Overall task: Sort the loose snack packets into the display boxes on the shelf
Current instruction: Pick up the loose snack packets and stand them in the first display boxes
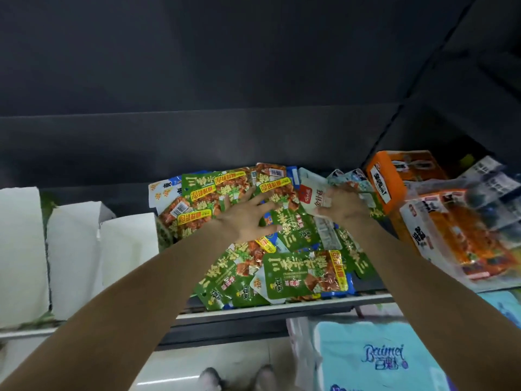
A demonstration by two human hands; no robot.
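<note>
Head view: white cardboard boxes point(73, 258) stand at the shelf's left. My left hand point(248, 218) lies with fingers spread flat on a heap of glossy green packets point(298, 272) mid-shelf. My right hand point(342, 207) pinches a white packet point(311, 197). Orange boxes point(386, 179) sit rightmost on the dark metal shelf point(282, 307).

One head-worn wide-angle camera looks forward and steeply down from above the person's outstretched forearms; it faces a dark metal shelf point(282, 306) at close range, the heap of green printed snack packets point(296, 272) mid-frame; feet and pale floor show at the bottom edge; straight lines bow outward.
</note>
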